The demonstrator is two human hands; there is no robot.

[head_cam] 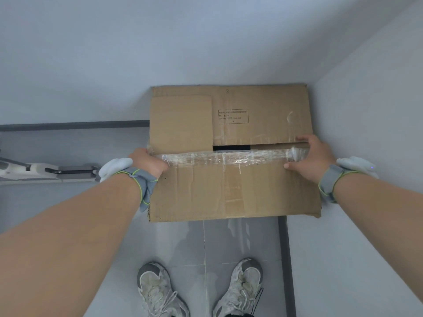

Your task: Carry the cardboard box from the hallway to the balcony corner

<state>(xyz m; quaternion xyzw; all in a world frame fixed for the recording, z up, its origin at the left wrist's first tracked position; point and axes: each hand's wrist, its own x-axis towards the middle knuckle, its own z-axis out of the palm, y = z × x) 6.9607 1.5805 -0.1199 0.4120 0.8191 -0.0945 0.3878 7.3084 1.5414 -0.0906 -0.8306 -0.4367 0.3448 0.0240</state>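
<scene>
Here the brown, flat-topped cardboard box (231, 154), its centre seam covered by a wrinkled strip of clear tape (226, 157), sits at about twelve o'clock from the person's feet, tucked against the pale wall (366, 133) that runs up the one-to-three o'clock side and close to the back wall beyond it. The left hand (147, 162) curls over the box's nine o'clock edge at the seam, its fingers wrapped out of sight down the side, so it is closed on the box. The right hand (313, 156) lies on the three o'clock end of the seam, thumb on the top face and fingers reaching over toward the gap in the flaps; it presses or holds the box, though how firmly I cannot tell. Both wrists carry grey bands with green stitching. Two scuffed white trainers (158, 291) stand at six o'clock on grey floor tiles (240, 239). Whether the box hangs just above the floor or already rests on it cannot be told. Judging by the corner it fills, the carry looks nearly finished: what seems left is to settle the box fully and let go, provided this corner is indeed the balcony one.
</scene>
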